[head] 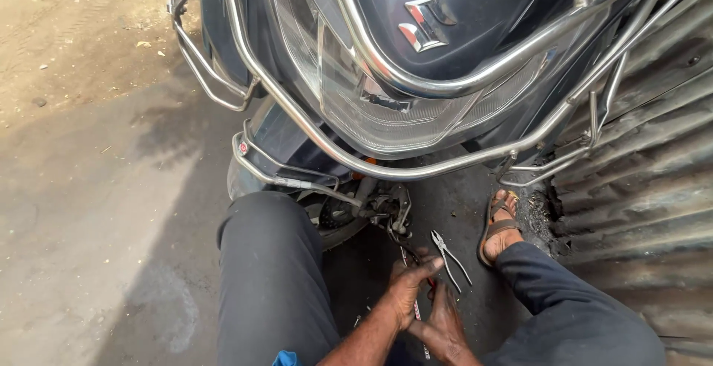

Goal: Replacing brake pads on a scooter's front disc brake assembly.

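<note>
Crouching at the scooter's (445,54) front wheel, we kept our left hand (410,280) curled around a thin tool we couldn't make out. Our right hand (444,325) lay loosely open beneath it, while the pliers (449,258) lay on the ground (111,210) just beside them, near our sandal (499,221).

One scooter (445,54), one pair of pliers (448,256), two hands, one sandalled foot (499,229).

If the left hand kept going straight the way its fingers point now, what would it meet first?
Probably the pliers lying on the ground: the left hand points up and right toward them. Depth is unclear, so it may pass above them toward the sandalled foot.
</note>
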